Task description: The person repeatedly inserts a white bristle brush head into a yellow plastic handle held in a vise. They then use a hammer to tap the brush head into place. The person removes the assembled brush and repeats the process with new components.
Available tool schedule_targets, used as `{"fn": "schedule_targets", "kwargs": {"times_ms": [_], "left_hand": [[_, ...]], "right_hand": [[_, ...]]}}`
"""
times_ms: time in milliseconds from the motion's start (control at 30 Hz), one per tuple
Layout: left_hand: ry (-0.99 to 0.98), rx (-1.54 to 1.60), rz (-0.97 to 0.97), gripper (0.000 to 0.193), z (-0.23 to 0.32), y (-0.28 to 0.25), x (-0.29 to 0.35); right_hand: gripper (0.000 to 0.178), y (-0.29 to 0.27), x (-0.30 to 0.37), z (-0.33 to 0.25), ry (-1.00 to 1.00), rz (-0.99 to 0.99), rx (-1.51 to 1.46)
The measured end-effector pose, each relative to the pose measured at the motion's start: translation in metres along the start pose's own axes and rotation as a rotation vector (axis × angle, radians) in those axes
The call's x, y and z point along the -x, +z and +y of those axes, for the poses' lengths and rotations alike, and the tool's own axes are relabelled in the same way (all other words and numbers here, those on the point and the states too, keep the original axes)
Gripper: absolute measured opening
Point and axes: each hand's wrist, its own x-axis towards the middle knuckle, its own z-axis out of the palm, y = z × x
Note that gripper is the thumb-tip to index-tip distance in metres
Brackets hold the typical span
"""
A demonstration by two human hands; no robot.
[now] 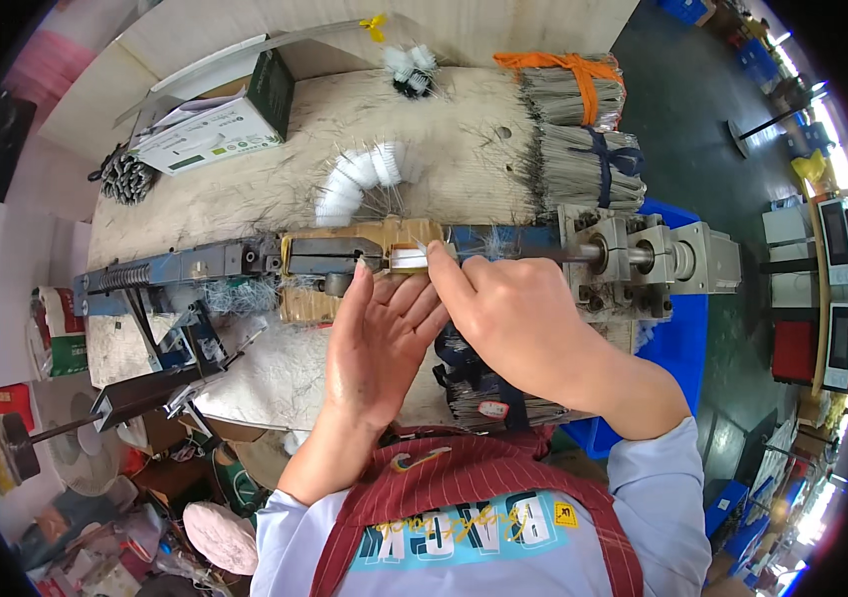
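Note:
My left hand (379, 343) is palm up below the long blue metal bench machine (215, 263), fingers stretched out and thumb raised beside a dark round knob. My right hand (513, 308) comes over from the right with its fingers curled in. Its index fingertip meets the right end of a strip of white bristles (408, 259), which lies in a slot of the tan, tape-covered block (344, 239). The thumb of that hand is hidden, so what it pinches, if anything, cannot be made out.
Curved white bristle brushes (359, 181) lie behind the block, with a smaller white clump (410, 70) farther back. Wire bundles (588, 164) are stacked back right. A metal shaft housing (643, 257) stands at the right over a blue bin (684, 338). A carton (210, 129) sits back left.

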Motion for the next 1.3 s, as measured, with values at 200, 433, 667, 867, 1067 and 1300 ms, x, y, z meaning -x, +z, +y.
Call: {"fn": "schedule_targets", "kwargs": {"times_ms": [200, 433, 667, 867, 1067, 1300], "left_hand": [[0.028, -0.096, -0.052, 0.048, -0.004, 0.001, -0.001], [0.069, -0.222, 0.12, 0.053, -0.055, -0.019, -0.023], [-0.037, -0.682, 0.067, 0.036, -0.017, -0.066, 0.065], [0.559, -0.886, 1.291, 0.053, 0.042, -0.21, 0.197], [1.037, -0.918, 1.493, 0.028, 0.077, -0.246, 0.225], [0.745, -0.767, 1.172, 0.018, 0.033, -0.193, 0.196]], "right_hand": [[0.04, 0.002, -0.002, 0.012, -0.049, 0.044, -0.007], [0.029, -0.007, 0.018, 0.011, 0.13, 0.101, -0.239], [0.028, 0.028, 0.055, 0.011, 0.037, -0.111, -0.804], [0.026, 0.053, 0.054, -0.002, 0.272, -0.345, -0.96], [0.042, 0.084, 0.021, -0.031, 0.327, -0.252, -0.981], [0.046, 0.101, 0.021, -0.052, 0.521, -0.318, -1.077]]}}
